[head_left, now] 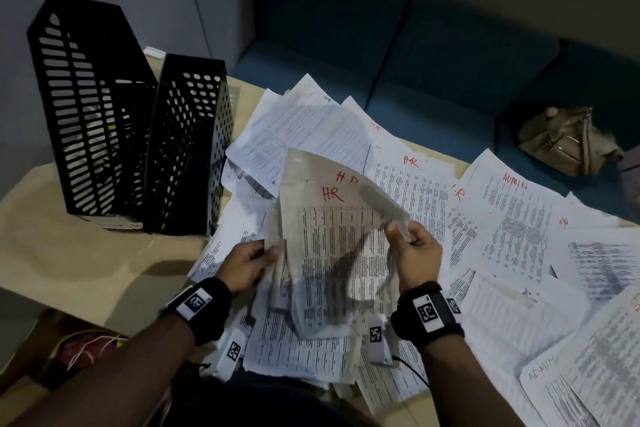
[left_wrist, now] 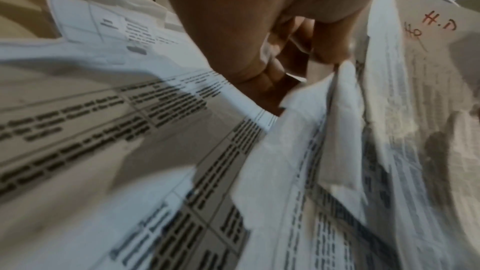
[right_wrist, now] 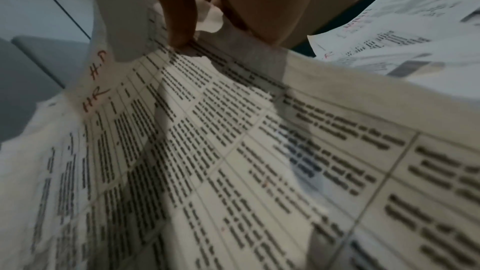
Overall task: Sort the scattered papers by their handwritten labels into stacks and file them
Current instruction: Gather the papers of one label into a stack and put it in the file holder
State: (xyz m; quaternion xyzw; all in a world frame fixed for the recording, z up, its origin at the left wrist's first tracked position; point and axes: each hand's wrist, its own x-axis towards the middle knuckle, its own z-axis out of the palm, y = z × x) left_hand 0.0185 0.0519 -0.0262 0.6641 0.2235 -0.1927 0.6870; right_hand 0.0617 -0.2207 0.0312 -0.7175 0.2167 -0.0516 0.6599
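Printed sheets with red handwritten labels cover the table. I hold a small bundle of HR papers [head_left: 332, 239] upright over the pile. My left hand [head_left: 258, 258] grips the bundle's left edge, thumb in front. My right hand [head_left: 403, 234] pinches the right edge of the sheets. The front sheet reads "HR" [right_wrist: 94, 98], and the one behind it shows a red "H.D"-like mark [left_wrist: 439, 23]. Loose HR sheets [head_left: 410, 184] lie behind, ADMIN sheets [head_left: 516, 215] to the right. Two black mesh file holders [head_left: 138, 135] stand at the table's left.
A blue sofa [head_left: 433, 55] runs behind the table, with a tan bag [head_left: 568, 142] on its right seat. Bare tabletop [head_left: 90, 263] lies in front of the file holders. More ADMIN sheets [head_left: 554, 381] lie at the near right.
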